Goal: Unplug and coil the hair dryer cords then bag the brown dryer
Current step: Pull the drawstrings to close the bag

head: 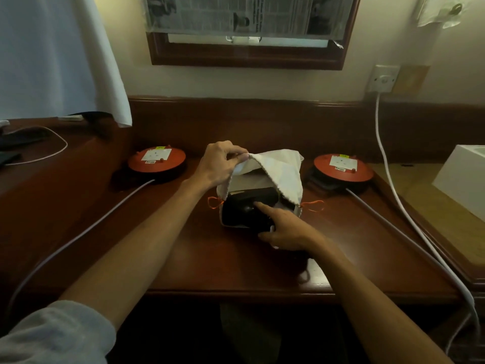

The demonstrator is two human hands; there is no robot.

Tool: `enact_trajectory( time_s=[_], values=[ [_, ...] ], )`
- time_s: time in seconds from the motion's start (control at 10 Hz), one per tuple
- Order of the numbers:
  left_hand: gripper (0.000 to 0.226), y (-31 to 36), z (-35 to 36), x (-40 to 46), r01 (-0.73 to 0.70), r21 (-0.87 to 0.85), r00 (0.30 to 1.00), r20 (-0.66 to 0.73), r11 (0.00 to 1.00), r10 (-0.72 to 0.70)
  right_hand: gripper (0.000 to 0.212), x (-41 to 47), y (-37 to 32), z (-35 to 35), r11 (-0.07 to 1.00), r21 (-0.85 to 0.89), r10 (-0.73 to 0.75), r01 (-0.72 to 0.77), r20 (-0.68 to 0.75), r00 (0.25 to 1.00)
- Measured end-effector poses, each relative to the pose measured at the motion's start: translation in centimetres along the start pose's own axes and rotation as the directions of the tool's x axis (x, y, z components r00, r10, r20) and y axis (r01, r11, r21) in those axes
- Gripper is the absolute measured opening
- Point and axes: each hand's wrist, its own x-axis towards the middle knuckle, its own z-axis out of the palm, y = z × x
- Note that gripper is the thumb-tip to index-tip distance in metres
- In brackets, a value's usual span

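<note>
A white drawstring bag [278,168] with orange cords lies open in the middle of the wooden desk [183,253]. My left hand [220,161] pinches the bag's upper rim and lifts it. A dark hair dryer [246,208] lies inside the bag's mouth. My right hand [283,227] presses on the dryer with an extended index finger, its other fingers curled at the dryer's near end. A dark cord [305,274] trails under my right forearm.
Two red extension reels stand on the desk, one on the left [157,160] and one on the right [343,168], each with a grey cable running toward me. A white cable [380,143] hangs from a wall socket [383,79]. A white box [462,177] stands at far right.
</note>
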Motion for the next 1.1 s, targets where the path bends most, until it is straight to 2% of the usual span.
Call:
enact_trajectory(
  time_s=[0.1, 0.2, 0.3, 0.4, 0.5, 0.6, 0.7, 0.8, 0.9, 1.0, 1.1],
  values=[
    [0.021, 0.3, 0.0, -0.4, -0.061, 0.015, 0.997, 0.049, 0.998, 0.060, 0.080, 0.8, -0.5, 0.6, 1.000, 0.021, -0.003, 0.006, -0.142, 0.990],
    [0.023, 0.3, 0.1, -0.5, -0.108, 0.054, 0.991, 0.081, 0.993, 0.104, 0.081, 2.8, -2.1, 0.3, 0.998, -0.031, 0.042, -0.050, -0.238, 0.970],
    [0.023, 0.8, 0.3, -0.5, -0.116, 0.044, 0.989, 0.092, 0.992, 0.112, 0.073, 6.3, -3.7, -0.2, 0.988, -0.005, 0.148, -0.154, -0.247, 0.958],
    [0.022, 1.3, 0.5, -0.7, -0.127, 0.009, 0.989, 0.083, 0.992, 0.126, 0.050, 9.1, -5.2, -0.6, 0.971, 0.040, 0.236, -0.234, -0.260, 0.936],
    [0.021, 1.5, 0.7, -1.1, -0.133, -0.018, 0.987, 0.089, 0.991, 0.134, 0.040, 10.7, -5.0, -0.7, 0.944, 0.151, 0.322, -0.295, -0.209, 0.924],
    [0.020, 1.3, 0.6, -1.4, -0.101, -0.053, 0.991, 0.087, 0.993, 0.105, 0.043, 12.1, -4.7, -0.5, 0.932, 0.209, 0.341, -0.297, -0.222, 0.914],
    [0.019, 1.0, 0.5, -1.7, -0.058, -0.079, 0.996, 0.059, 0.995, 0.063, 0.050, 12.0, -4.2, 0.3, 0.914, 0.343, 0.312, -0.216, -0.254, 0.916],
    [0.018, 0.8, 0.8, -2.4, -0.022, -0.077, 0.999, 0.023, 0.997, 0.023, 0.056, 9.0, -2.6, -0.2, 0.884, 0.448, 0.249, -0.129, -0.220, 0.943],
    [0.020, 0.8, 2.0, -3.9, -0.033, 0.018, 0.999, 0.042, 0.999, 0.032, 0.068, 4.7, 0.1, -0.8, 0.954, 0.288, 0.126, -0.088, -0.116, 0.985],
    [0.031, 0.7, 4.6, -5.8, -0.059, 0.175, 0.986, 0.165, 0.983, 0.030, 0.066, 1.3, 2.1, -0.2, 0.993, 0.040, 0.118, -0.114, -0.098, 0.988],
    [0.047, -0.1, 7.4, -7.6, -0.141, 0.335, 0.979, 0.187, 0.932, 0.081, 0.055, -1.5, 4.0, 1.4, 0.992, 0.089, 0.107, -0.092, -0.187, 0.976]
  ],
)
